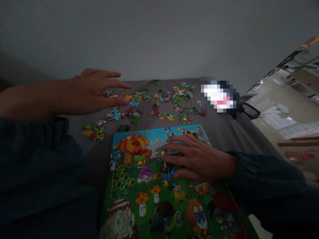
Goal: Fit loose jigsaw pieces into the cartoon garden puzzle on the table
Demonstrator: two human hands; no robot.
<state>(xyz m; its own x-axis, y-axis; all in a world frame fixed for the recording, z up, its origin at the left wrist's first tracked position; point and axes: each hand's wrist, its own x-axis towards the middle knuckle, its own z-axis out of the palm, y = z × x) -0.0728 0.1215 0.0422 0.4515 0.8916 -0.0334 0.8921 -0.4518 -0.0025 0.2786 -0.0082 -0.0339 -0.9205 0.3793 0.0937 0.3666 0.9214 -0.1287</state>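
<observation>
In the head view, a jigsaw puzzle board [147, 132] with a colourful cartoon picture lies directly before me. My right hand [190, 156] rests over its upper right part, fingers stretched out and apart, gripping nothing. Over the left side of a spread of loose jigsaw pieces [179, 96], my left hand [99, 88] reaches out with fingers extended and apart. Nothing shows between them. Its thumb is close to some orange and blue pieces [134, 98]; whether it touches them I cannot tell. A small cluster of pieces [96, 132] lies below my left wrist.
Grey cloth [149, 122] covers the surface beneath the pieces. At its back right sits a blurred-out white and dark item [219, 96], with black-framed glasses [249, 111] beside it. A plain wall [154, 39] rises behind. Cluttered things stand lower down at the far right.
</observation>
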